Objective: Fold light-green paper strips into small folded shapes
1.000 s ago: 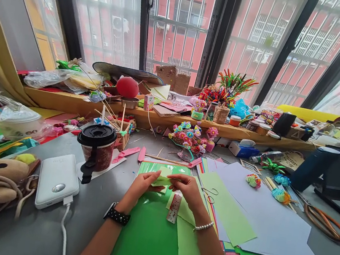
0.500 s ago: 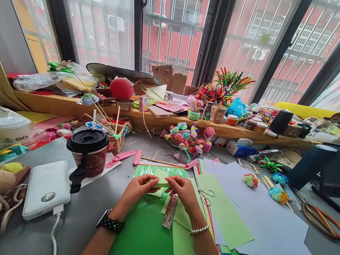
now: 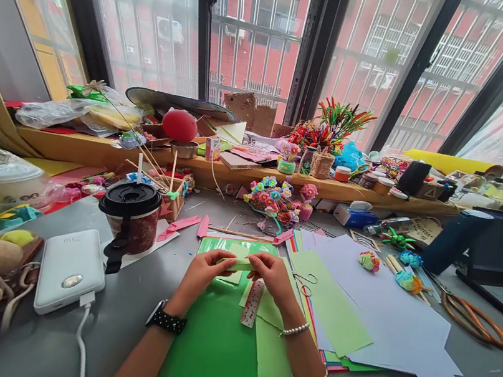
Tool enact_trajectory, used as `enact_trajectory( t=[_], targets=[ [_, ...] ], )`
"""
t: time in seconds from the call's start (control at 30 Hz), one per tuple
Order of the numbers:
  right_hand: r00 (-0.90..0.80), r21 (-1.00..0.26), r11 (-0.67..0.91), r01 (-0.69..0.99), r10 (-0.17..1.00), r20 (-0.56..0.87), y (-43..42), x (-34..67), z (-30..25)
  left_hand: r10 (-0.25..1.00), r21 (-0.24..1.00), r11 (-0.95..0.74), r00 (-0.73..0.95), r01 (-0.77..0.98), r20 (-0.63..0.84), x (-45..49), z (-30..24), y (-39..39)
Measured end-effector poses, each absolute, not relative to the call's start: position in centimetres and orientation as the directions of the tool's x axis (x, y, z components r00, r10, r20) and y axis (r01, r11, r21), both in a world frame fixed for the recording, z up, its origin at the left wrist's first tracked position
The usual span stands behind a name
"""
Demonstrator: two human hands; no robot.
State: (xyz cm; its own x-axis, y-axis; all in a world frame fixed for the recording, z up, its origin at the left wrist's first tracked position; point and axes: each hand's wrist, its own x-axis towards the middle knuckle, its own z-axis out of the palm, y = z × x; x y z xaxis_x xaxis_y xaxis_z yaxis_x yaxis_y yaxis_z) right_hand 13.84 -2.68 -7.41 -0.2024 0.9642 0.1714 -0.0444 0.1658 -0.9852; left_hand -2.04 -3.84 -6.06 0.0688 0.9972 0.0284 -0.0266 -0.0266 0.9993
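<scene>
A small piece of light green paper [image 3: 241, 264] is stretched between my two hands, above the green mat [image 3: 222, 348]. My left hand [image 3: 206, 273] pinches its left end, and my right hand [image 3: 271, 274] pinches its right end. The paper looks folded into a narrow strip. Behind it, more light green paper [image 3: 238, 251] lies on the mat. A patterned ruler [image 3: 252, 303] rests just below my right hand, partly over light green sheets [image 3: 272, 352]. Small scissors [image 3: 306, 285] lie to the right of that hand.
White sheets [image 3: 401, 324] and a long green strip [image 3: 329, 301] cover the right side. A lidded cup [image 3: 129, 214] and a white power bank [image 3: 72, 272] stand at left. Larger scissors [image 3: 473, 316] and a dark bottle [image 3: 453, 244] are far right. Paper flowers [image 3: 273, 198] sit behind.
The paper between my hands has turned from showing a broad face to a narrow strip. Both hands stay in nearly the same place, and the view has shifted slightly.
</scene>
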Motion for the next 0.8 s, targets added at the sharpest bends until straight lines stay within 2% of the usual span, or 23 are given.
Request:
enact_trajectory(
  t=[0.57, 0.8],
  targets=[
    [-0.172, -0.98, 0.2, -0.007, 0.965, 0.198, -2.78, 13.77, -7.35, 0.995, 0.997, -0.066, 0.077, -0.029, 0.068, -2.1, -6.12, -3.86],
    [-0.13, -0.98, 0.186, -0.065, 0.972, 0.193, -2.57, 14.42, -7.13, 0.999, 0.995, -0.038, 0.033, -0.094, 0.042, -2.46, -6.12, -3.77]
  ],
)
